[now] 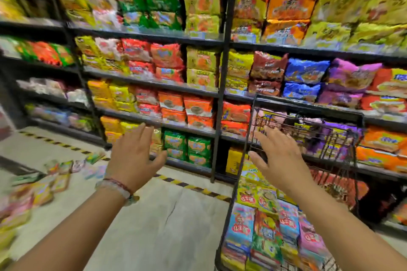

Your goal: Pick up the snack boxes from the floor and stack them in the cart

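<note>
Both the left hand [134, 156] and right hand [279, 156] are spread wide and empty, maybe just let go, because colourful cardboard snack boxes [50, 182] lie on the floor and more fill the black wire cart [248, 116].

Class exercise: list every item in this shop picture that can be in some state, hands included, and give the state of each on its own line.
left hand: open, fingers spread, holding nothing
right hand: open, empty, raised over the cart
cart: stacked with rows of snack boxes
snack boxes in the cart: packed side by side
snack boxes on the floor: scattered, not yet picked up
shelves: fully stocked with packets
</note>
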